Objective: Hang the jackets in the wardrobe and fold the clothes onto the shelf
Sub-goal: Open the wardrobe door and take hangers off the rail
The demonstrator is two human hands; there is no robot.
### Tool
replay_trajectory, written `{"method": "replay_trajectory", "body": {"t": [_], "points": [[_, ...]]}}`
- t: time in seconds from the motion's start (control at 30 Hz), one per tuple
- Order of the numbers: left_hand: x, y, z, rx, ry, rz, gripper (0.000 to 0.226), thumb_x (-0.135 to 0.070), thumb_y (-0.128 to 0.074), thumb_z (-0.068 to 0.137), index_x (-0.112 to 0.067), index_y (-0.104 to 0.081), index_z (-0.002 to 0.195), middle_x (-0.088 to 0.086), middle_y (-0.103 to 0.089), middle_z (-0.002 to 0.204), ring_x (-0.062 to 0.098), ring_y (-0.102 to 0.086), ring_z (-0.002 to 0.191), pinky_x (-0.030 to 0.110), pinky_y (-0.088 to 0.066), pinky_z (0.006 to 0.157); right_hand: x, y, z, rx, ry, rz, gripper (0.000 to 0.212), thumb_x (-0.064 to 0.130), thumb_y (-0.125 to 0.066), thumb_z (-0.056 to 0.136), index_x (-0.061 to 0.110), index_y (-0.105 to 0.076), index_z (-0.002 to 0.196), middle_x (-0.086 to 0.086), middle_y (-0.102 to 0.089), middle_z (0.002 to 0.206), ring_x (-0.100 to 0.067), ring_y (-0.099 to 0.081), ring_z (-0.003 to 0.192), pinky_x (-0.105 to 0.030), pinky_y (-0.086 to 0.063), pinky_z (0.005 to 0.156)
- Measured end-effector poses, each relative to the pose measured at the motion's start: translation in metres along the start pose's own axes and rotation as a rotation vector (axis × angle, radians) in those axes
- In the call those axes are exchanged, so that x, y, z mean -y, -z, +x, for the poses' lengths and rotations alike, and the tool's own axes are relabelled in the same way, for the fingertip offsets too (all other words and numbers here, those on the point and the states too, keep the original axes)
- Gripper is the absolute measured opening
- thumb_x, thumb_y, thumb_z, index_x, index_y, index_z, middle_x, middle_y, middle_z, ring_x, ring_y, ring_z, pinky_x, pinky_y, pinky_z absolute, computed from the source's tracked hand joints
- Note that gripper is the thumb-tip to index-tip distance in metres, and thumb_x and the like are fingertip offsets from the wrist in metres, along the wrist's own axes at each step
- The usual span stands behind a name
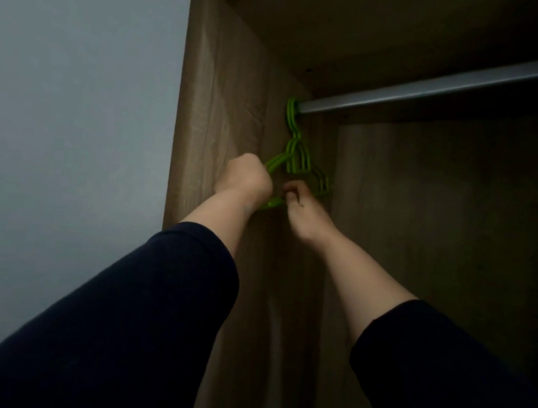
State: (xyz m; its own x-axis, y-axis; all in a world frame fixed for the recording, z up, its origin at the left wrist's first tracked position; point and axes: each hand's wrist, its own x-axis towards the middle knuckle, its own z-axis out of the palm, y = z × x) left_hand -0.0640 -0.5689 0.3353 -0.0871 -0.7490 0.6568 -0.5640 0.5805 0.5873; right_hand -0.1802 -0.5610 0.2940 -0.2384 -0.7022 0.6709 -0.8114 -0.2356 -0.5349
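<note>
Reaching up into the wardrobe (226, 101), both arms stretch out in dark sleeves pushed back from the wrists, past the grey wall (69, 89) on the left. The left hand (246, 180) is curled into a fist around the left side of the green hangers (296, 161), and just beside it the right hand (304, 215) pinches their bottom bar with bent fingers. The hangers are bunched together and hook over the left end of the grey rail (450, 87), close to the wooden side.

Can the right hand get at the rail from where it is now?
Probably yes. The right hand grips the green hangers hooked on the rail, and nothing hangs between it and the bare rail above.
</note>
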Motion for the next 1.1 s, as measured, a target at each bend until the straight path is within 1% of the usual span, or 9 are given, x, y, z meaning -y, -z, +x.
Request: {"method": "replay_trajectory", "body": {"t": [0.1,0.17,0.27,0.37,0.6,0.73,0.83,1.0,1.1], "points": [[0.0,-0.007,0.0,0.04,0.014,-0.047,0.022,-0.017,-0.045,0.098,-0.007,-0.062,0.108,0.007,-0.062,0.097,0.024,-0.058,0.088,0.033,-0.042,0.072,0.003,0.001,0.002,0.014,0.024,-0.055,0.044,0.025,-0.022,0.105,0.007,-0.043,0.139,-0.015,-0.038,0.149,-0.028,-0.034,0.138,-0.03,-0.027,0.111],[-0.001,-0.01,0.0,0.077,0.033,-0.129,0.03,-0.016,-0.041,0.099,-0.002,-0.06,0.117,0.013,-0.062,0.102,0.029,-0.06,0.091,0.03,-0.042,0.073,0.005,0.004,0.005,-0.018,0.032,-0.067,0.047,0.029,-0.02,0.105,0.005,-0.049,0.134,-0.019,-0.038,0.146,-0.032,-0.033,0.137,-0.032,-0.025,0.112],[0.0,-0.013,-0.001,0.101,0.109,-0.22,0.035,-0.022,-0.037,0.099,-0.001,-0.06,0.115,0.009,-0.055,0.085,0.02,-0.05,0.065,0.029,-0.038,0.063,0.002,0.01,0.007,-0.053,-0.002,-0.088,0.053,0.039,-0.018,0.104,0.01,-0.054,0.131,-0.019,-0.038,0.146,-0.035,-0.03,0.139,-0.037,-0.023,0.115],[-0.002,-0.02,-0.005,0.167,0.167,-0.404,0.037,-0.023,-0.037,0.096,-0.001,-0.061,0.112,0.009,-0.056,0.081,0.022,-0.055,0.068,0.031,-0.042,0.062,-0.001,0.016,0.004,-0.091,-0.015,-0.044,0.055,0.04,-0.021,0.103,0.007,-0.062,0.118,-0.021,-0.053,0.134,-0.035,-0.045,0.128,-0.035,-0.034,0.103],[-0.004,-0.031,-0.009,0.352,0.275,-0.743,0.028,-0.023,-0.041,0.095,-0.018,-0.051,0.07,0.0,-0.052,0.062,0.013,-0.05,0.056,0.021,-0.04,0.054,-0.005,0.016,0.009,-0.11,-0.076,0.18,0.05,0.044,-0.032,0.101,0.01,-0.066,0.114,-0.015,-0.063,0.124,-0.028,-0.056,0.119,-0.033,-0.043,0.098],[0.002,-0.038,-0.006,0.297,0.21,-0.651,0.026,-0.032,-0.04,0.098,-0.015,-0.058,0.088,0.007,-0.061,0.084,0.019,-0.059,0.072,0.029,-0.047,0.061,-0.01,0.02,0.015,-0.141,-0.175,0.293,0.039,0.045,-0.048,0.095,0.017,-0.07,0.079,-0.009,-0.069,0.105,-0.019,-0.06,0.097,-0.023,-0.041,0.067],[0.007,-0.043,-0.005,0.188,0.151,-0.534,0.036,-0.031,-0.035,0.1,-0.006,-0.051,0.12,0.021,-0.059,0.118,0.039,-0.061,0.104,0.04,-0.05,0.072,-0.012,0.023,0.018,-0.14,-0.183,0.229,0.055,0.048,-0.051,0.09,0.016,-0.06,0.047,-0.006,-0.068,0.083,-0.021,-0.059,0.087,-0.028,-0.042,0.076],[0.013,-0.043,-0.001,0.094,0.107,-0.465,0.042,-0.034,-0.032,0.102,-0.005,-0.05,0.127,0.018,-0.053,0.13,0.034,-0.05,0.12,0.035,-0.039,0.094,-0.007,0.021,0.019,-0.042,-0.231,0.224,0.058,0.06,-0.039,0.091,0.011,-0.069,0.098,-0.01,-0.07,0.084,-0.025,-0.063,0.084,-0.034,-0.047,0.091],[0.011,-0.042,-0.001,0.068,0.119,-0.406,0.042,-0.031,-0.026,0.103,-0.008,-0.047,0.132,0.016,-0.049,0.136,0.034,-0.046,0.126,0.035,-0.036,0.098,-0.009,0.024,0.015,-0.059,-0.304,-0.037,0.048,0.045,-0.038,0.096,0.011,-0.066,0.076,-0.004,-0.064,0.058,-0.026,-0.064,0.077,-0.029,-0.041,0.073]]}}
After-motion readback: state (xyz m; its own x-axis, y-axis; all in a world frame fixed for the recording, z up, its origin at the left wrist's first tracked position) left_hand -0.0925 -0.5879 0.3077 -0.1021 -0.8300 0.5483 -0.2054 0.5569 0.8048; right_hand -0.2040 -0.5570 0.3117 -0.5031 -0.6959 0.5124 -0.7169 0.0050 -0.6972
